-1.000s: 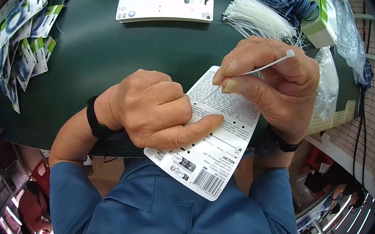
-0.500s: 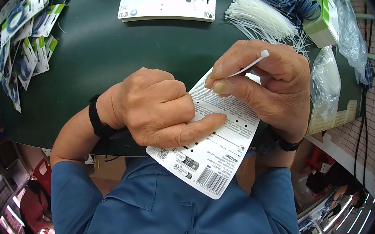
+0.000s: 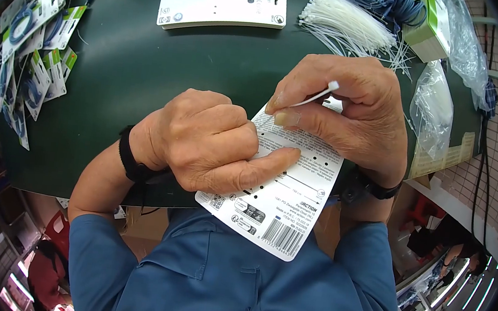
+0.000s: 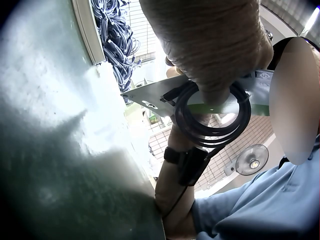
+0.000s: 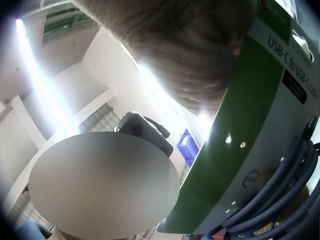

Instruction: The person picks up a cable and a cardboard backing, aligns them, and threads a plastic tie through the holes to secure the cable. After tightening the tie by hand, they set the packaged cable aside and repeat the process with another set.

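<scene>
Above the green table (image 3: 118,75), the head view shows the left hand (image 3: 211,142) gripping the printed card (image 3: 297,188), its back face up, with one digit laid along the print. The right hand (image 3: 357,109) pinches a white cable tie (image 3: 317,96) between thumb and forefinger; the head end stands free and the other end runs down towards the card beside the left fingers. Whether it passes through a hole cannot be confirmed. Loose ties (image 3: 348,23) and a card stack (image 3: 222,4) lie beyond; carded cables (image 3: 33,17) lie at the left. In the left wrist view, the dark cable coil (image 4: 244,122) is at the card's underside, a fingertip of the left hand against it. In the right wrist view, the coil lies along the card's front, with small punched holes (image 5: 243,145) visible. Assessment: coil placed against card, done; tie judged unclosed, its head unengaged; securing appears incomplete.
</scene>
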